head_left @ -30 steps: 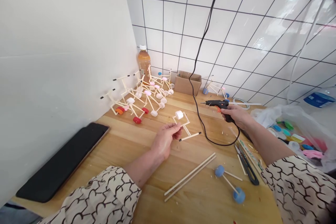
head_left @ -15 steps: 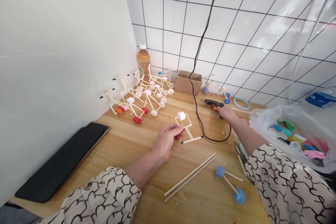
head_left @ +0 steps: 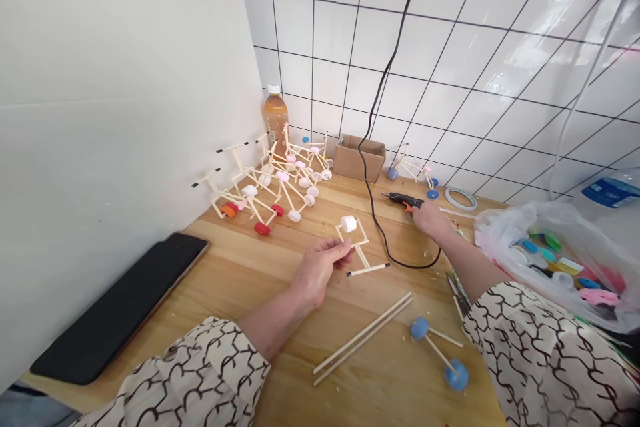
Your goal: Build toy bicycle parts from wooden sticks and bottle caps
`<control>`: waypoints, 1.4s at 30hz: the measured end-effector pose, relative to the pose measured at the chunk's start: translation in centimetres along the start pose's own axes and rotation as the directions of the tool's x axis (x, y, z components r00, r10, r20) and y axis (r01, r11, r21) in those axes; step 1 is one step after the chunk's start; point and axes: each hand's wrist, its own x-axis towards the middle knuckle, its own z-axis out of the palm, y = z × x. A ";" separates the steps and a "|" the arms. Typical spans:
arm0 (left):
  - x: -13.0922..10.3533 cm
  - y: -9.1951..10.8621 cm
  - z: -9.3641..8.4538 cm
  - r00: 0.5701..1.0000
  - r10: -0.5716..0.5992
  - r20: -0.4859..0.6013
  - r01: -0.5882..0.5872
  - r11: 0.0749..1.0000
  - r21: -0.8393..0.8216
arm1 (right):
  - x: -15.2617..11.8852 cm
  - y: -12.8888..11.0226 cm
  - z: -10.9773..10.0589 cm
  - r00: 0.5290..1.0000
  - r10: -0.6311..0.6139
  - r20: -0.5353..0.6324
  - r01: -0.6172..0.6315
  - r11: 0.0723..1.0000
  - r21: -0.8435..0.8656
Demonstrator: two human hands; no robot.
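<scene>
Between thumb and fingers, my left hand (head_left: 321, 269) pinches a small wooden stick frame (head_left: 364, 257). A white bottle cap (head_left: 349, 223) sits at the frame's far end, and its near crossbar has black tips. My right hand (head_left: 431, 221) is closed around the grip of a black and orange hot glue gun (head_left: 406, 201), whose nozzle points left, apart from the frame. Nearer to me lie two loose wooden sticks (head_left: 364, 337) side by side. Right of them rests a stick piece with blue caps (head_left: 456, 374) at its ends.
Several finished-looking stick models (head_left: 280, 180) with coloured caps crowd the back left, by a drink bottle (head_left: 276, 117). A cardboard box (head_left: 359, 159), a tape roll (head_left: 461, 199) and a plastic bag of caps (head_left: 560, 267) stand around. The black cord (head_left: 375, 207) crosses the table; a phone (head_left: 120, 307) lies left.
My right hand and the glue gun have shifted slightly left and down. The left hand still holds the stick frame in nearly the same place.
</scene>
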 end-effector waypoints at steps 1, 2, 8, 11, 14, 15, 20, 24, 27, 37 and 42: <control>0.0 0.0 0.0 1.000 0.000 0.001 0.000 1.000 0.000 | -0.5 -0.1 -0.3 0.999 -0.037 -0.016 0.037 0.999 -0.009; 0.0 0.0 0.0 1.000 0.000 0.003 0.000 1.000 0.000 | -1.2 -0.2 -0.5 0.996 -0.078 -0.031 0.078 0.997 -0.019; -0.3 0.1 0.2 0.998 -0.033 0.059 0.033 0.999 -0.006 | -8.1 -0.8 -1.9 0.886 -0.462 -0.041 0.463 0.886 0.029; -0.8 0.2 0.4 0.991 -0.064 0.114 0.065 0.998 -0.009 | -11.5 -0.9 -1.7 0.679 -0.715 -0.163 0.728 0.686 0.023; -1.3 0.3 0.7 0.979 -0.103 0.174 0.104 0.995 0.000 | -13.2 -0.9 -1.2 0.563 -0.804 -0.193 0.816 0.577 -0.025; -1.5 0.4 0.8 0.975 -0.113 0.191 0.115 0.993 0.003 | -13.5 -0.9 -1.1 0.543 -0.818 -0.189 0.829 0.559 -0.034; -1.8 0.5 0.9 0.956 -0.150 0.251 0.151 0.988 0.014 | -13.5 -1.2 -0.9 0.456 -0.864 -0.215 0.878 0.476 -0.050; -1.7 0.3 0.8 0.941 -0.162 0.297 0.164 0.986 0.018 | -13.6 -1.4 -0.8 0.427 -0.877 -0.219 0.891 0.450 -0.065; -1.7 0.2 0.7 0.944 -0.153 0.293 0.148 0.988 0.039 | -13.7 -1.5 -0.7 0.412 -0.874 -0.257 0.899 0.436 -0.043; -1.5 1.3 0.4 0.979 0.110 0.170 -0.141 0.974 0.177 | -14.0 -2.1 -1.3 0.922 -0.386 0.040 0.276 0.724 0.632; -1.4 1.0 0.2 0.967 0.139 0.214 -0.194 0.945 0.263 | -13.9 -2.2 -0.7 0.920 -0.315 0.234 -0.003 0.590 0.808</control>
